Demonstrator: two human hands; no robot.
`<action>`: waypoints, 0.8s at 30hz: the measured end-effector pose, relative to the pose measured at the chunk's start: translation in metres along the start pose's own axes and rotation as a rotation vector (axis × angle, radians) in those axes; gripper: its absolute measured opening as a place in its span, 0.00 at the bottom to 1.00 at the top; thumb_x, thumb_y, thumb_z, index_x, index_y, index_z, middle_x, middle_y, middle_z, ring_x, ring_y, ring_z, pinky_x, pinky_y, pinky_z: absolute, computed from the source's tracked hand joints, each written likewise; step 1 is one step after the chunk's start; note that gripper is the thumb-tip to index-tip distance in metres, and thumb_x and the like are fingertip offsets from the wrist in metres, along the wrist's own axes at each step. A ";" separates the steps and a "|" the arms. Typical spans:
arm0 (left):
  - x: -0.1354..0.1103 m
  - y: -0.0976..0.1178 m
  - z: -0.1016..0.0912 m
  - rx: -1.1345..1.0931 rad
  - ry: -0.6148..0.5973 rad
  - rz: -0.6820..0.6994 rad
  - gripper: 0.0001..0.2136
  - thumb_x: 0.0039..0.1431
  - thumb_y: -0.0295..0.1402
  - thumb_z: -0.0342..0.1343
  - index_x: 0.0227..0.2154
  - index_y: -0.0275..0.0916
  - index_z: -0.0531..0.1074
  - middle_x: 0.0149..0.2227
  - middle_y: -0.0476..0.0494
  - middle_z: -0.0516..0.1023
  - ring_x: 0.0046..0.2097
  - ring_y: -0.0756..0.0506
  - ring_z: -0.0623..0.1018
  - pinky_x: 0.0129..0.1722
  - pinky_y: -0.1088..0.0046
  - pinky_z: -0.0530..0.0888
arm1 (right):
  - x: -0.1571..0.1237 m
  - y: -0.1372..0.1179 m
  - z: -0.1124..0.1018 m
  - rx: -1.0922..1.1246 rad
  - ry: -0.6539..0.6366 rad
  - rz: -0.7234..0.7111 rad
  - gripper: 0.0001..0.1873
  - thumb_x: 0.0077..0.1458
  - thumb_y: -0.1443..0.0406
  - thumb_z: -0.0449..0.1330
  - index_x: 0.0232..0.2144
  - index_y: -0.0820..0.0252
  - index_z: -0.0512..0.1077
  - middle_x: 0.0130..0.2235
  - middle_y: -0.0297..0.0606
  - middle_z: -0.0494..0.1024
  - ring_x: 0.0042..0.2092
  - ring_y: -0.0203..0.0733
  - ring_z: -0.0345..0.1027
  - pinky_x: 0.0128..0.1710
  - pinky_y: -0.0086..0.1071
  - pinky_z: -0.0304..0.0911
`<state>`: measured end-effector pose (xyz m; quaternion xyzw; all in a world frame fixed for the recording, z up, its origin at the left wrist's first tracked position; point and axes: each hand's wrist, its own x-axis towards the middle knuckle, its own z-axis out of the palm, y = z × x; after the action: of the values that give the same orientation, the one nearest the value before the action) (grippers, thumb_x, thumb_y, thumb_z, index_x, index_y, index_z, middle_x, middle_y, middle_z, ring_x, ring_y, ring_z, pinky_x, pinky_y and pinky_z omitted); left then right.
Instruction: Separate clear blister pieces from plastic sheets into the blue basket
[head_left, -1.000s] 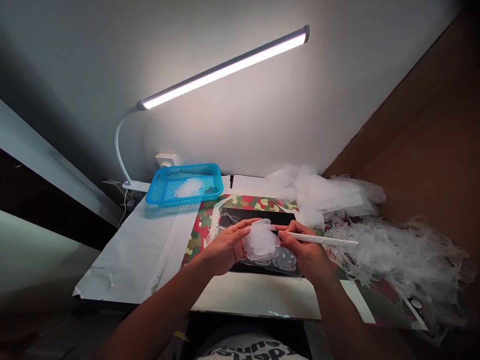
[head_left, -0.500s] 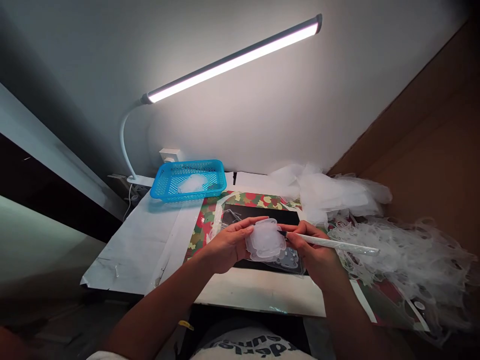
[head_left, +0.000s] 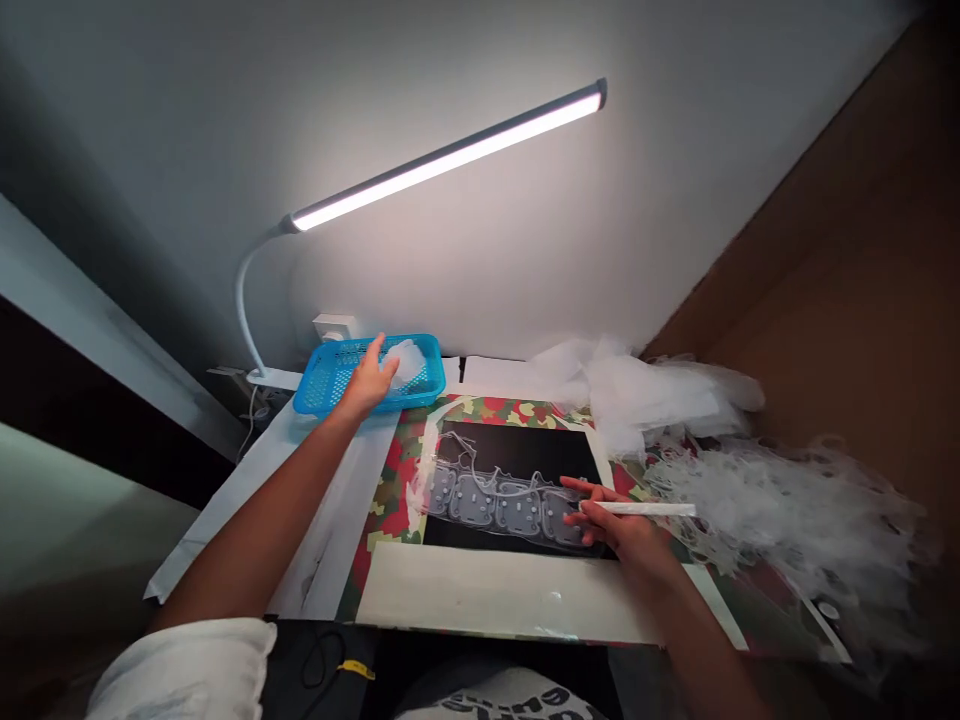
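My left hand [head_left: 366,380] reaches over the blue perforated basket [head_left: 416,402], its fingers spread. Beside its thumb and fingers lie cloudy translucent pieces [head_left: 407,363] in the basket; whether the hand touches them I cannot tell. Between the fingers of my right hand [head_left: 611,515] is a slim, pen-like tool with a white handle [head_left: 656,509], its tip end hidden by the hand. Under that hand, a clear moulded sheet [head_left: 474,502] of several rounded panels lies on a black mat [head_left: 540,443], with loose clear strips along its upper edge.
A heap of clear stringy offcuts [head_left: 780,510] covers the right side, with a stack of whitish translucent sheets [head_left: 660,390] behind it. A lit bar lamp [head_left: 450,155] hangs above on a bent neck. A cream strip [head_left: 480,590] runs along the table's front edge.
My left hand has gone from the middle to the basket at the back left. The translucent piece is gone from between my hands. My right hand keeps the tool, now lower over the sheet.
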<state>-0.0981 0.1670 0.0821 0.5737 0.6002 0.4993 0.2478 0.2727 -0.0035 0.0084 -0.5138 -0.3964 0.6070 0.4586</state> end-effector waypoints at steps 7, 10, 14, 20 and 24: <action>-0.079 -0.046 0.044 0.436 -0.703 0.702 0.18 0.62 0.41 0.55 0.53 0.45 0.68 0.54 0.39 0.70 0.56 0.39 0.69 0.54 0.56 0.67 | 0.016 0.010 -0.005 0.060 -0.041 0.036 0.12 0.46 0.58 0.70 0.27 0.60 0.75 0.56 0.43 0.73 0.42 0.45 0.78 0.27 0.25 0.71; -0.098 -0.055 0.062 0.569 -0.683 0.662 0.08 0.63 0.37 0.53 0.40 0.41 0.72 0.46 0.41 0.72 0.49 0.41 0.71 0.47 0.63 0.70 | 0.025 0.009 -0.008 0.152 -0.027 -0.010 0.14 0.45 0.58 0.71 0.24 0.61 0.73 0.45 0.42 0.80 0.49 0.47 0.75 0.39 0.29 0.74; -0.069 -0.048 0.073 0.642 -0.638 0.593 0.07 0.65 0.30 0.47 0.32 0.40 0.68 0.37 0.47 0.70 0.36 0.48 0.72 0.34 0.74 0.67 | 0.048 0.008 -0.014 0.271 0.080 -0.081 0.14 0.43 0.58 0.72 0.26 0.61 0.74 0.40 0.42 0.82 0.48 0.46 0.74 0.47 0.34 0.72; -0.020 -0.025 0.100 0.698 -0.485 0.602 0.08 0.64 0.29 0.46 0.36 0.38 0.70 0.39 0.43 0.69 0.41 0.44 0.71 0.38 0.70 0.70 | 0.081 0.005 -0.032 0.261 0.311 -0.231 0.19 0.33 0.56 0.75 0.23 0.57 0.72 0.34 0.34 0.80 0.45 0.44 0.74 0.50 0.38 0.71; -0.055 -0.013 0.126 0.699 -0.457 0.648 0.15 0.62 0.22 0.44 0.47 0.37 0.70 0.49 0.36 0.70 0.51 0.41 0.70 0.52 0.61 0.67 | 0.064 0.007 -0.035 0.072 0.200 -0.276 0.17 0.43 0.53 0.71 0.23 0.57 0.71 0.43 0.35 0.80 0.45 0.44 0.74 0.50 0.40 0.70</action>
<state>0.0181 0.1573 0.0071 0.8725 0.4531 0.1826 -0.0007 0.3030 0.0567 -0.0201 -0.4956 -0.3938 0.4979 0.5928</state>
